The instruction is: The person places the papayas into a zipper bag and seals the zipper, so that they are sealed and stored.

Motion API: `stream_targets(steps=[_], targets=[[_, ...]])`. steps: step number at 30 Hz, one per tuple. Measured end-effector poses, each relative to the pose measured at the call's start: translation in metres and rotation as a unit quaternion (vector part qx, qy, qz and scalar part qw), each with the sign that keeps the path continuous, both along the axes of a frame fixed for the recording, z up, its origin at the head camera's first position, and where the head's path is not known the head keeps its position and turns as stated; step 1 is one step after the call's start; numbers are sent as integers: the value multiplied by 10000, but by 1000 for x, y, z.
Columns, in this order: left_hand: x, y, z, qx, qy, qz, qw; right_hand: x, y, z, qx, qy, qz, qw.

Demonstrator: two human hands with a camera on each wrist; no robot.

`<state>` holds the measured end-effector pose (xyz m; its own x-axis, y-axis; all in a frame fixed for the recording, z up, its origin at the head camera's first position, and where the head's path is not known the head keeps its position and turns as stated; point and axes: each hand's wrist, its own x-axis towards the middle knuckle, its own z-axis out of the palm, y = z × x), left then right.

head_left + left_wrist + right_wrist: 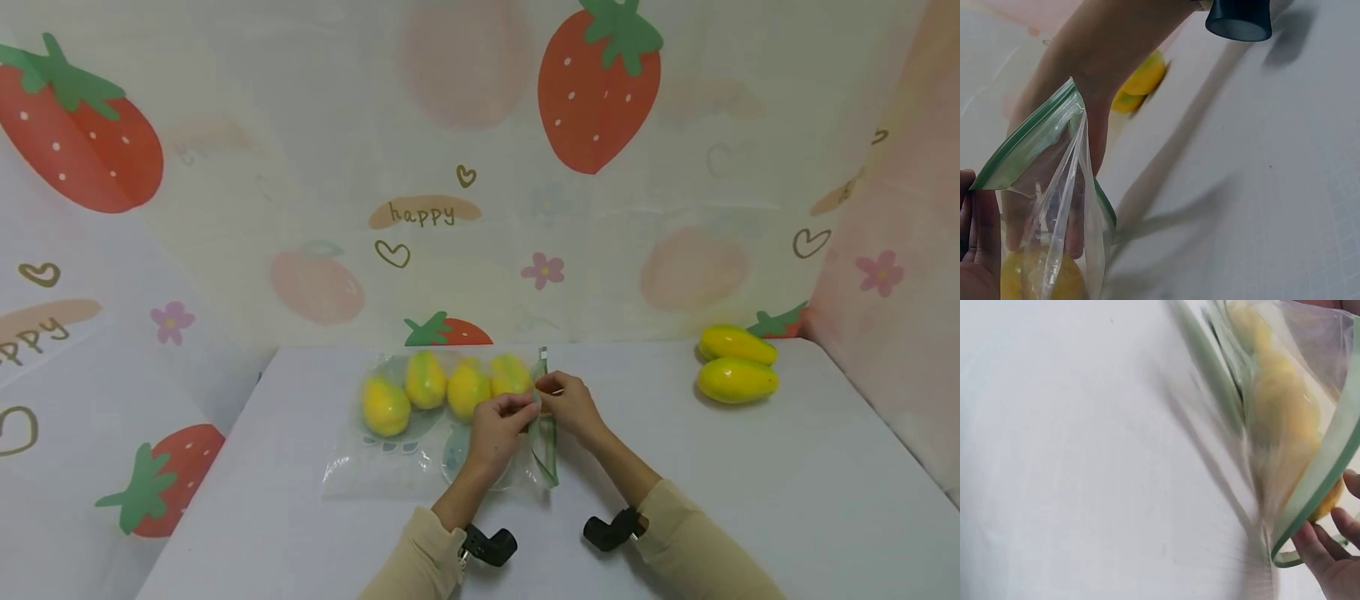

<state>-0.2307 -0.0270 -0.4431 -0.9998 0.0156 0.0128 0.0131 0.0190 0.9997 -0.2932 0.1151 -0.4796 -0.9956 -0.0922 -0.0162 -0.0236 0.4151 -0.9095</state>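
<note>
Clear bag (356, 475) on the desk (825, 500), both hands at its mouth.
As I see it from here, the left hand (495, 432) pinches the green-edged rim (550, 462) between thumb and fingers, presumably to steady it; the right hand (576, 410) meets the rim with bent fingers, though whether they grip I cannot tell. The bag lies flat, apparently so that the desk carries its load. Count: one bag; four enclosed yellow fruits (386, 407); two loose yellow fruits (738, 381), touching, set well apart at far right, seemingly out of the hands' way.
</note>
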Motion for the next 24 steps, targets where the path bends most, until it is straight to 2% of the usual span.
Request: stream_targets(steps=[4, 9, 11, 15, 18, 24], targets=[[9, -1, 14, 41, -14, 44, 10000, 0, 3, 3, -1, -81, 352, 9993], [10, -1, 15, 62, 27, 51, 10000, -1, 15, 8, 104, -152, 594, 9981], [7, -1, 12, 86, 17, 35, 10000, -1, 21, 11, 215, -122, 626, 9977], [-4, -1, -7, 169, 0, 69, 9998, -2, 34, 18, 518, -1, 687, 9963], [-8, -1, -15, 175, -56, 86, 9998, -4, 43, 23, 763, 112, 741, 9943], [-10, -2, -19, 113, -81, 159, 9998, -7, 59, 32, 1224, 464, 819, 9880]])
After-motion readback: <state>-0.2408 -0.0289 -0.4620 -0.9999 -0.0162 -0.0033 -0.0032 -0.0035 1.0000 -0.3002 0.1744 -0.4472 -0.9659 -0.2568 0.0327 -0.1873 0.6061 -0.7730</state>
